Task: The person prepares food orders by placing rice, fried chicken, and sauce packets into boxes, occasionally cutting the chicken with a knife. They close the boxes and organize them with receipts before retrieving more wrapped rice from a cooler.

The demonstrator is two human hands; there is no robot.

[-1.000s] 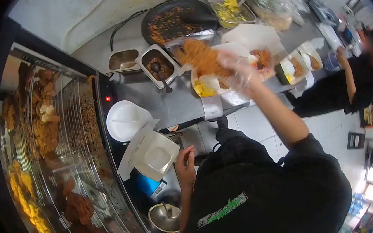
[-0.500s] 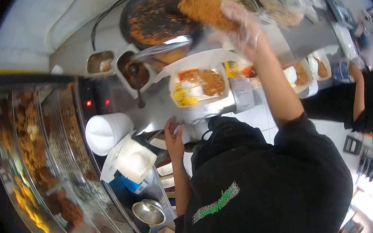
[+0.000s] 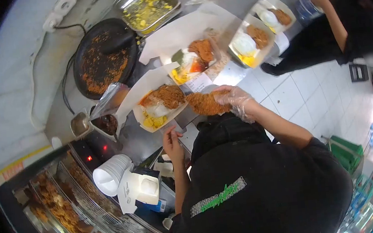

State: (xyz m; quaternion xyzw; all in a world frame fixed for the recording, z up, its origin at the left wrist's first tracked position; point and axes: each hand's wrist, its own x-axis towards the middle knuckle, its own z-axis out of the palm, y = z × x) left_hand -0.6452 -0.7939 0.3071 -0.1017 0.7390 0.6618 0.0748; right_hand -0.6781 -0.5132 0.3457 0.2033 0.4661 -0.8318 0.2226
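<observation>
My right hand (image 3: pixel 235 101), in a clear plastic glove, is closed on one end of a long breaded fried piece (image 3: pixel 205 104). That piece hangs just right of an open white box (image 3: pixel 142 117) with rice, yellow food and a brown fried piece inside. My bare left hand (image 3: pixel 172 141) is at the counter edge just below this box, fingers partly curled and apart, nothing visible in it. Behind, another open box (image 3: pixel 169 43) holds rice, a green slice, red sauce and fried food. A paper slip (image 3: pixel 199 83) lies between the two boxes.
A black round mortar (image 3: pixel 80 52) and a metal tray of yellow food (image 3: pixel 177 3) stand behind. Two more filled boxes (image 3: pixel 269 46) are at right, near a co-worker's arm (image 3: pixel 334 21). White cups (image 3: pixel 112 169) and a glass food case (image 3: pixel 76 214) are at lower left.
My right hand has come down from above the mortar area to beside the nearest box, still holding the fried piece. The view has turned, showing more floor at right. My left hand stays low.
</observation>
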